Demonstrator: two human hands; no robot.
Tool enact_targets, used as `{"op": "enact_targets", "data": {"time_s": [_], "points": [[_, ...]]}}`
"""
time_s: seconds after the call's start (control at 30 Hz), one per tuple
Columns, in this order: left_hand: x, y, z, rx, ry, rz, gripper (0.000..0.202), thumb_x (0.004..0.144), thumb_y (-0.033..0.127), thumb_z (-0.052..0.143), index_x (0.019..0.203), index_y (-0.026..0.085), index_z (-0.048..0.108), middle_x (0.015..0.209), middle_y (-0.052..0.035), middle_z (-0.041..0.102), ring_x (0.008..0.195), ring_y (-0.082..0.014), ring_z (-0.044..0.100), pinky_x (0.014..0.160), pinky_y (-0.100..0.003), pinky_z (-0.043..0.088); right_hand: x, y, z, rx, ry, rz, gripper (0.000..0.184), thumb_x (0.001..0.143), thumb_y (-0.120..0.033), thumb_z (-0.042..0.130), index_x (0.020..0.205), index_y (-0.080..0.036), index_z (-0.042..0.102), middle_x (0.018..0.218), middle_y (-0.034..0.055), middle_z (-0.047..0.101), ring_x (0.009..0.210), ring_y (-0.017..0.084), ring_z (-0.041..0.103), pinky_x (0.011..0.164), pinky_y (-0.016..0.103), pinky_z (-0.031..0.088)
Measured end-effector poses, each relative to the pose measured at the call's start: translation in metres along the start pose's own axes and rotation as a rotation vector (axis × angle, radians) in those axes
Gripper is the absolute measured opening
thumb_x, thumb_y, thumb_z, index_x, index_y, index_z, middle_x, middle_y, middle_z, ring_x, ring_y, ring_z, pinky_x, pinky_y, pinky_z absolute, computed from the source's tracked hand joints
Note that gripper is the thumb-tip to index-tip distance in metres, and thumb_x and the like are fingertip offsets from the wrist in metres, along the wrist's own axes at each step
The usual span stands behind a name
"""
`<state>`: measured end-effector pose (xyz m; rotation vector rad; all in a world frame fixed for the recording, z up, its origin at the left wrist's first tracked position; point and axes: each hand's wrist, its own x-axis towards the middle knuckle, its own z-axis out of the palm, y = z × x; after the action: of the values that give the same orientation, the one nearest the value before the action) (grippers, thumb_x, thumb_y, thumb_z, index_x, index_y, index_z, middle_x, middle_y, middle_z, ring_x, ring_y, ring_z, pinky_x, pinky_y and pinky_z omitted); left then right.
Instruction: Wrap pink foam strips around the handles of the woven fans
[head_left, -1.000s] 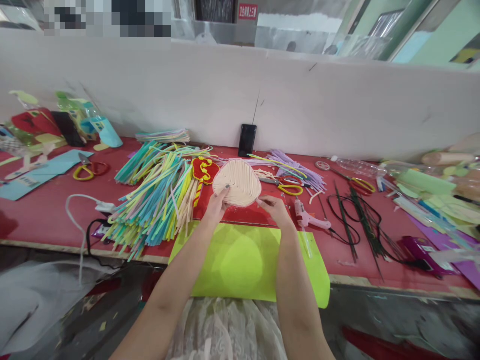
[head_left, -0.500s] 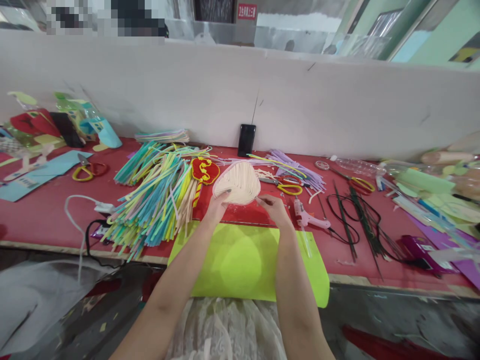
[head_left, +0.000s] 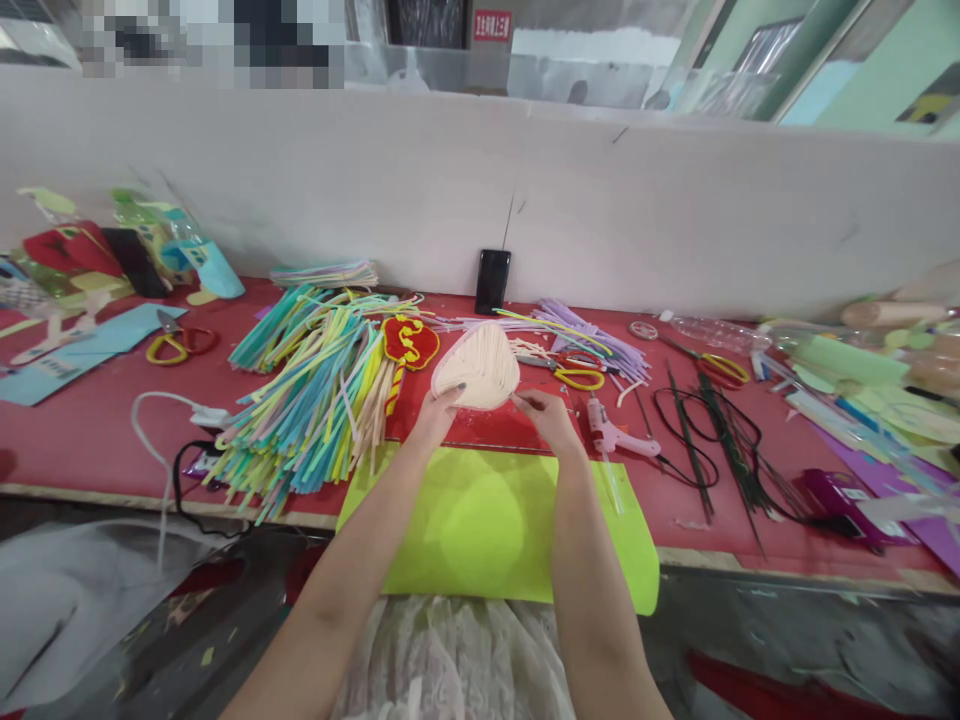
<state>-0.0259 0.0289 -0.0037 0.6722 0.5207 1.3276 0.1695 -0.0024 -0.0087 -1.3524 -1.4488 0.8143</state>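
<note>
A cream leaf-shaped piece made of glued strips (head_left: 481, 366) is held over the red table (head_left: 90, 420). My left hand (head_left: 436, 417) grips its lower left edge with the thumb on top. My right hand (head_left: 546, 417) pinches its lower right edge. The piece is tilted back, away from me. Under my wrists lies a lime-green sheet (head_left: 495, 525) that overhangs the table's front edge. A red and yellow ornament (head_left: 409, 341) lies just left of the piece.
A big heap of coloured foam strips (head_left: 315, 390) lies on the left. Yellow-handled scissors (head_left: 577, 377), a pink glue gun (head_left: 619, 436) and dark wires (head_left: 705, 430) are on the right. A black phone (head_left: 493, 281) leans on the white partition. A white cable (head_left: 161, 410) runs at the left front.
The cream piece has tipped further back and sunk slightly, so its face looks flatter. Both hands have kept their grip and barely shifted.
</note>
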Motion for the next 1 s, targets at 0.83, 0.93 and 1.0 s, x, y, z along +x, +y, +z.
{"op": "enact_targets", "data": {"time_s": [0.83, 0.93, 1.0], "points": [[-0.001, 0.011, 0.003, 0.007, -0.313, -0.042, 0.052, 0.086, 0.051, 0.035, 0.129, 0.021, 0.044, 0.136, -0.0096, 0.043, 0.124, -0.0254, 0.042, 0.104, -0.042, 0.029, -0.005, -0.015, -0.004, 0.833, -0.182, 0.236, 0.025, 0.073, -0.042, 0.063, 0.079, -0.018, 0.059, 0.056, -0.0071, 0.024, 0.043, 0.004, 0.012, 0.035, 0.018, 0.007], [-0.001, 0.012, 0.003, 0.005, -0.308, -0.043, 0.052, 0.086, 0.05, 0.035, 0.128, 0.021, 0.045, 0.136, -0.0097, 0.043, 0.124, -0.0253, 0.042, 0.104, -0.041, 0.029, -0.005, -0.014, -0.003, 0.825, -0.187, 0.227, 0.026, 0.074, -0.042, 0.063, 0.079, -0.018, 0.059, 0.056, -0.0071, 0.026, 0.043, 0.003, 0.013, 0.036, 0.018, 0.007], [-0.002, 0.013, 0.004, 0.011, -0.298, -0.043, 0.053, 0.086, 0.051, 0.035, 0.128, 0.02, 0.045, 0.136, -0.0105, 0.044, 0.123, -0.0256, 0.043, 0.104, -0.041, 0.029, -0.004, -0.014, -0.001, 0.785, -0.156, 0.208, 0.027, 0.073, -0.044, 0.063, 0.079, -0.018, 0.059, 0.055, -0.0067, 0.03, 0.042, 0.003, 0.015, 0.036, 0.019, 0.008]]}}
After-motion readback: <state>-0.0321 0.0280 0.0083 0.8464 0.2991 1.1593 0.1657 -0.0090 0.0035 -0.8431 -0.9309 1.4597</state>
